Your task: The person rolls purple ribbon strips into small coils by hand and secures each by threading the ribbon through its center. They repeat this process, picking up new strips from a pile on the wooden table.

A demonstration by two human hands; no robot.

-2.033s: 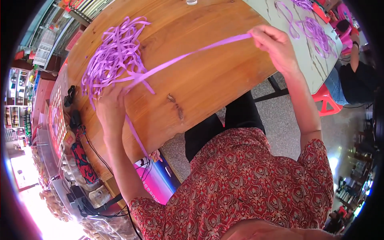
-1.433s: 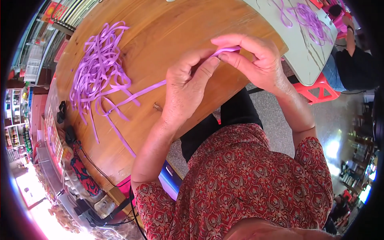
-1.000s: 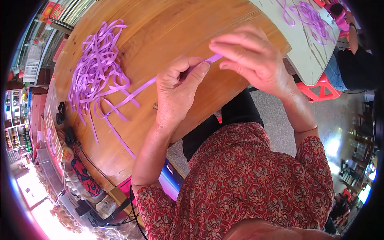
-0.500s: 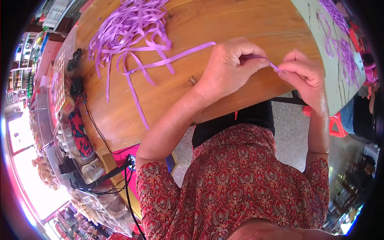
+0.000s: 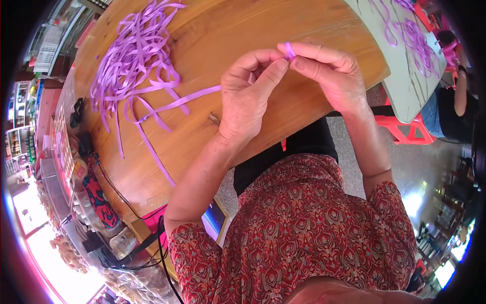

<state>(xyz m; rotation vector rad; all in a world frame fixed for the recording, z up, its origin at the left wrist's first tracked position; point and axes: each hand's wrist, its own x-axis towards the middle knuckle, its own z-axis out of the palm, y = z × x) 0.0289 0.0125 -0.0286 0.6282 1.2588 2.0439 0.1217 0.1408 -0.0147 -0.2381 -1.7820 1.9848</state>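
A narrow purple ribbon [image 5: 190, 99] runs from the tangled pile of purple ribbon [image 5: 134, 61] at the far left to my left hand [image 5: 248, 96]. That hand is closed, with the thumb and fingers pinching the ribbon. Close against it, my right hand [image 5: 331, 73] pinches the same ribbon. Between the two sets of fingertips a short piece of the ribbon forms a small loop [image 5: 289, 50] standing up. Both hands are raised above the wooden table. Part of the ribbon is hidden inside my left hand.
Under the hands lies the wooden table [image 5: 253, 30]. A pale marbled table [image 5: 405, 93] at the right bears more purple ribbon [image 5: 417, 45]; a person in dark clothing [image 5: 458, 114] is beside it, near a red stool [image 5: 412, 131]. Black cables [image 5: 121, 187] and a patterned pouch [image 5: 98, 195] lie at the left.
My right hand has come in to meet the left, and a small ribbon loop now shows between the fingertips. The whole view has shifted a little.
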